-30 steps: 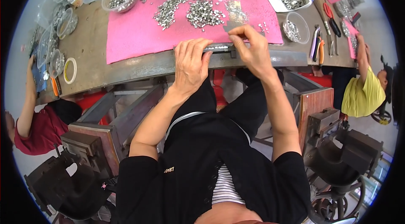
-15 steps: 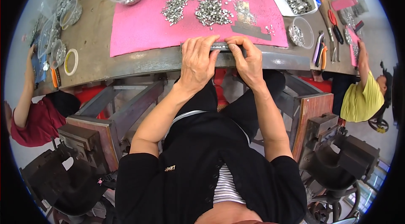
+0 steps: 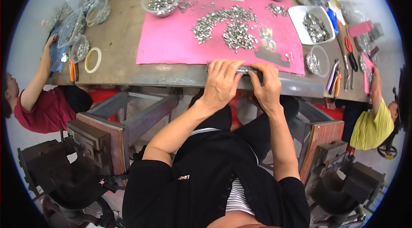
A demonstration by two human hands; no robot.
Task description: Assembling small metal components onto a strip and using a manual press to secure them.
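At the table's front edge, my left hand [image 3: 221, 85] and my right hand [image 3: 268, 87] grip a narrow dark metal bar [image 3: 244, 69] between them. Fingers curl over its far side and the thumbs press on the near side. Small shiny bits show along the bar between my thumbs, too small to make out; the fingers cover its ends. Just beyond lies a pink mat [image 3: 165, 50] bearing heaps of small silvery metal pieces [image 3: 239, 36]. A flat grey strip [image 3: 272, 59] rests on the mat beyond my right hand, beside a patch of thin metal bits [image 3: 268, 39].
Tubs of metal parts line the back, including a round tub [image 3: 162, 0] and a white tray [image 3: 293, 11]. Right: a small bowl [image 3: 317, 61], pliers [image 3: 337, 83], red-handled cutters [image 3: 349, 47]. Left: a tape roll [image 3: 93, 60]. People in maroon [image 3: 45, 112] and yellow [image 3: 372, 125] sit either side.
The view has tilted and shifted, so the scene sits lower and farther right, with more tubs showing at the back. Both hands keep hold of the bar at the table edge.
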